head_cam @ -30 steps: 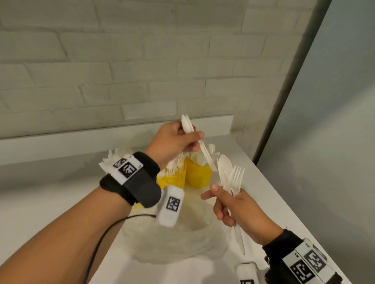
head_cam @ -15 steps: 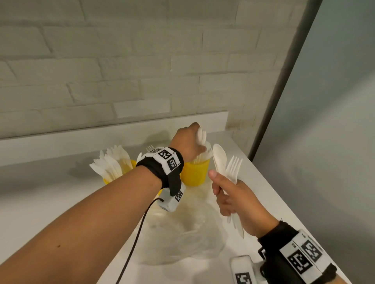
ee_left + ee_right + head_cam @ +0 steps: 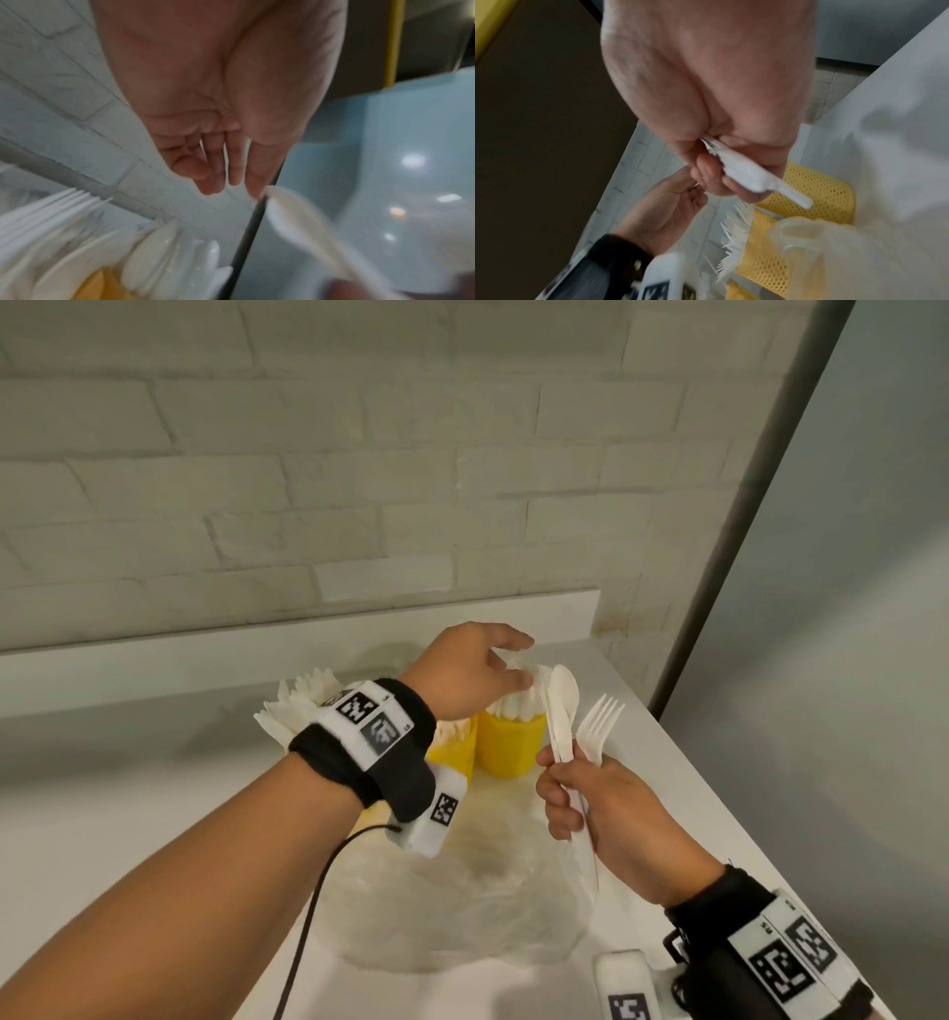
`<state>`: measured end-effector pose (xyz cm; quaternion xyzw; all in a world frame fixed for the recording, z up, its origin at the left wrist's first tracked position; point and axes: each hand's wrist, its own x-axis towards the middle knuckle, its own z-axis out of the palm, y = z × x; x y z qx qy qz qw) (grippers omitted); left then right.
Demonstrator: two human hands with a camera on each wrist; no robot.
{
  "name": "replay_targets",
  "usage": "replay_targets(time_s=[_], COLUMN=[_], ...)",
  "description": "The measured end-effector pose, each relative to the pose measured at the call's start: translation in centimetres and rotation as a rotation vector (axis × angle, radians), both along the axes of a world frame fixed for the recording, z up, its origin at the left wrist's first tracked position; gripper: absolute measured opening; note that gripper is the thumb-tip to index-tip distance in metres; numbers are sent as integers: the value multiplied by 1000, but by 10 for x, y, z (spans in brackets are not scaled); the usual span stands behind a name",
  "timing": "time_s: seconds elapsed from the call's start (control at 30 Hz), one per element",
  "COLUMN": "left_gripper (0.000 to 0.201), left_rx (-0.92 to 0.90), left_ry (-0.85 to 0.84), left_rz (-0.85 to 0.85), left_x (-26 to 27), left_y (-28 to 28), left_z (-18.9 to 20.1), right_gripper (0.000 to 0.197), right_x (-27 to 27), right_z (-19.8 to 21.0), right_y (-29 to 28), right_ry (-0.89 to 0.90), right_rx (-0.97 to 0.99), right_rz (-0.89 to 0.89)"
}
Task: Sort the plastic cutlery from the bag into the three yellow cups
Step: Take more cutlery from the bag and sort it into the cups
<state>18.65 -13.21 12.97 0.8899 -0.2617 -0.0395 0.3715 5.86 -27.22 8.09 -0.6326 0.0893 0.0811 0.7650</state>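
Note:
My left hand [image 3: 506, 662] hovers with relaxed, straight fingers just over the rightmost yellow cup [image 3: 511, 744], which is packed with white spoons [image 3: 164, 251]. In the left wrist view that hand's fingers [image 3: 218, 172] hold nothing. My right hand [image 3: 565, 783] grips a small bundle of white cutlery by the handles [image 3: 744, 174]: spoons [image 3: 562, 706] and a fork [image 3: 598, 726] stick up beside the right cup. The middle yellow cup [image 3: 452, 749] is largely hidden behind my left wrist; it holds forks [image 3: 734, 233]. White cutlery [image 3: 303, 706] fans out of the leftmost cup.
The crumpled clear plastic bag [image 3: 462, 891] lies flat on the white table [image 3: 128, 814] in front of the cups. A brick wall with a ledge [image 3: 257, 649] runs behind them. The table's right edge [image 3: 719, 814] drops off next to my right hand.
My left hand carried spoons down into the right cup, let them go and now spreads its fingers above it. My right hand kept its bundle and shifted slightly.

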Motion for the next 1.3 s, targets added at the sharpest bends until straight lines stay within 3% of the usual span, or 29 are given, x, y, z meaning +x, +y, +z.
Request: replay_targets(time_s=[0.1, 0.17, 0.23, 0.37, 0.43, 0.6, 0.8, 0.97, 1.17, 1.3], left_gripper=[16, 28, 39, 18, 19, 28, 27, 31, 30, 25], left_rx=[-231, -249, -287, -454, -496, -502, -609, -572, -718, -689], left_ry=[190, 351, 372, 445, 496, 502, 614, 671, 711, 664], left_rz=[35, -3, -13, 115, 146, 255, 172, 69, 143, 152], left_x=[-36, -60, -74, -81, -84, -84, -89, -91, -90, -89], left_y=[13, 19, 23, 33, 40, 60, 91, 103, 105, 103], left_z=[-3, -9, -20, -25, -21, -17, -12, -8, -16, -23], right_gripper=[17, 19, 23, 23, 22, 33, 25, 27, 23, 21], right_x=[3, 4, 4, 3, 3, 12, 18, 20, 22, 23], right_z=[0, 3, 4, 3, 4, 0, -3, -1, 1, -1], right_y=[4, 9, 17, 31, 38, 58, 74, 85, 93, 97], right_ry=[-93, -186, -228, -251, -217, -135, -213, -233, -229, -200], right_rx=[-20, -116, -194, -160, -89, -84, -168, -140, -116, -58], right_rz=[20, 53, 82, 120, 148, 118, 166, 264, 276, 230])
